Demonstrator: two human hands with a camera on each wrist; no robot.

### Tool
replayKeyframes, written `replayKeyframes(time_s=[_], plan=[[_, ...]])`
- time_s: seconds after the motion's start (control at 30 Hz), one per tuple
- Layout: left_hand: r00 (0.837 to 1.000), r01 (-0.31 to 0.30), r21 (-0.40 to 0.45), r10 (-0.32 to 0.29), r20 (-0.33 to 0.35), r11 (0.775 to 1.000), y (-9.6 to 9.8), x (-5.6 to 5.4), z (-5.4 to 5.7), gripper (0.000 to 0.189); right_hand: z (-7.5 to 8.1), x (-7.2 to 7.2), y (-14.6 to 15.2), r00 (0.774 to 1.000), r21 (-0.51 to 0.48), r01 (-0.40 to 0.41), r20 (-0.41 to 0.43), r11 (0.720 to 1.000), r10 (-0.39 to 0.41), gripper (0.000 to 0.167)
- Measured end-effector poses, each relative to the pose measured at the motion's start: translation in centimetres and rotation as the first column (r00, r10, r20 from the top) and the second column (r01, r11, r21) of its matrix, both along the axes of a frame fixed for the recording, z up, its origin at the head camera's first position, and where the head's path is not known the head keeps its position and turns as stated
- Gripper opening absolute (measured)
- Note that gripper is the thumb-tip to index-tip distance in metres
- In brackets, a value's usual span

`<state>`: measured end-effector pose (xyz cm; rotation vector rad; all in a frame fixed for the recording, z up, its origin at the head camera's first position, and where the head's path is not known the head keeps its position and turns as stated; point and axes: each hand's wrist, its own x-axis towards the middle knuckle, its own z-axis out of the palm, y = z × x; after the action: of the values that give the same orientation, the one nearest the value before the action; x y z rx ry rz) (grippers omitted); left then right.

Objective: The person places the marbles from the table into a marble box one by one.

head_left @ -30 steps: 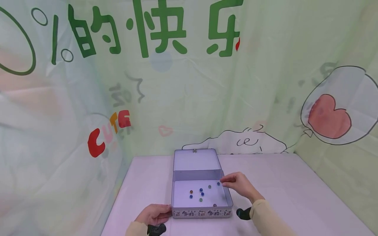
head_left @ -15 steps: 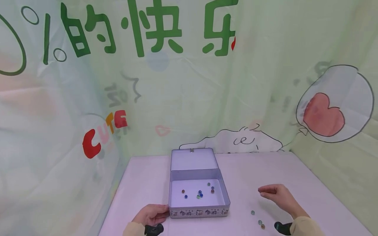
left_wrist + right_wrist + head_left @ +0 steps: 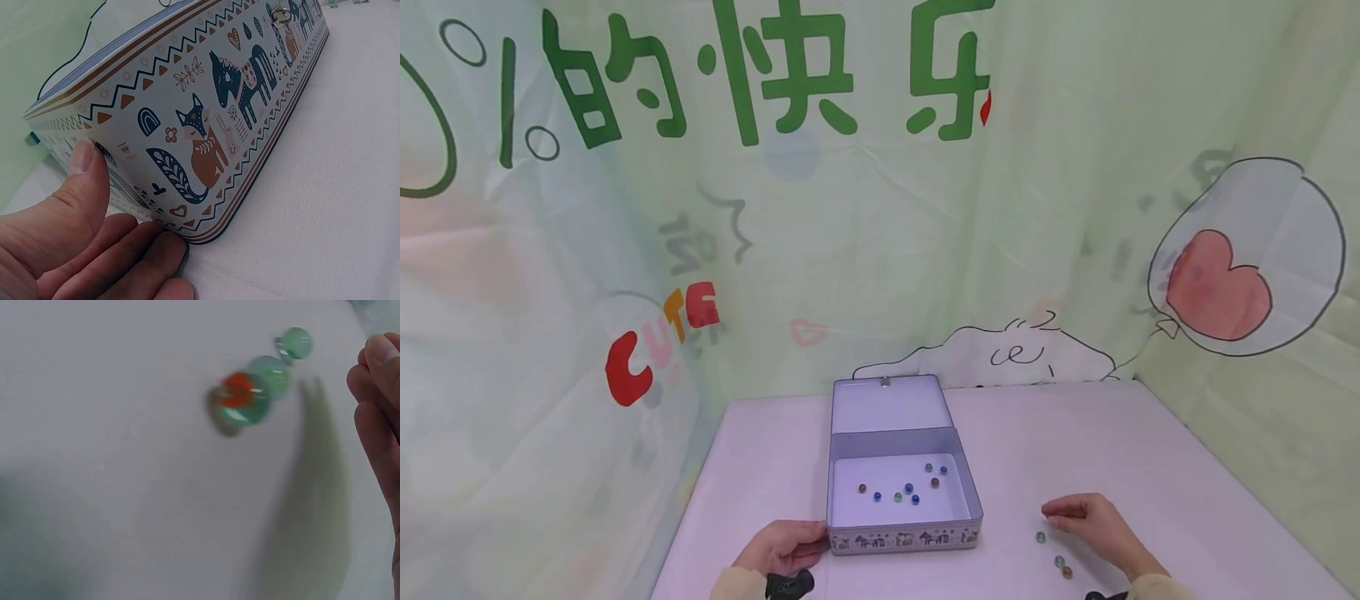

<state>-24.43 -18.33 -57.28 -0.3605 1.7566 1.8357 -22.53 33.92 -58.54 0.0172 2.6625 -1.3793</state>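
An open tin box with animal prints stands with its lid tilted back. Several glass marbles, blue, brown and green, lie scattered inside. My left hand rests against the box's near left corner; in the left wrist view, its thumb touches the end wall and the other fingers lie along the bottom edge. To the right of the box, three loose marbles lie on the table: a green marble, a second green marble and an orange-green marble. Just above them hovers my right hand, thumb and fingertips near each other, nothing visible between them.
A pale cloth-covered table carries everything. Printed curtains enclose it at the back and both sides. The lid leans toward the back curtain.
My right hand has gone from the box's right edge out to the right, then down toward the loose marbles. Marbles inside the box have rolled. My left hand stays at the corner.
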Motion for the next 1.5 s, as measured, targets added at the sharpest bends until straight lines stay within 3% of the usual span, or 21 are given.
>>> replayKeyframes(time_s=[0.3,0.4,0.67,1.03,1.23,1.5], plan=[[1.0,0.007,0.009,-0.007,-0.014,1.0,-0.1,0.1,0.1,0.037,-1.2,1.0,-1.4,1.0,0.03,0.028,-0.01,0.999,-0.028,0.026],[1.0,0.002,0.022,-0.001,-0.014,1.0,-0.1,0.1,0.0,0.037,-1.4,1.0,-1.9,0.998,0.053,0.068,-0.009,0.996,-0.068,0.026],[1.0,0.008,0.037,-0.007,-0.014,0.999,-0.2,0.1,-0.1,0.039,-1.1,1.0,-3.0,0.997,0.163,0.079,-0.039,0.983,-0.073,0.018],[1.0,0.015,0.005,-0.015,-0.015,1.0,-0.1,0.1,0.0,0.038,-1.0,1.1,-3.0,0.992,0.143,0.124,-0.045,0.982,-0.118,0.018],[1.0,0.016,0.005,-0.016,-0.012,1.0,0.0,0.1,0.1,0.037,0.2,1.2,-2.3,0.989,0.115,0.143,-0.054,0.983,-0.138,0.02],[1.0,0.002,-0.009,-0.003,-0.01,1.0,0.0,0.0,0.2,0.037,2.2,0.4,-1.3,0.992,0.06,0.1,-0.088,0.993,-0.094,0.025]])
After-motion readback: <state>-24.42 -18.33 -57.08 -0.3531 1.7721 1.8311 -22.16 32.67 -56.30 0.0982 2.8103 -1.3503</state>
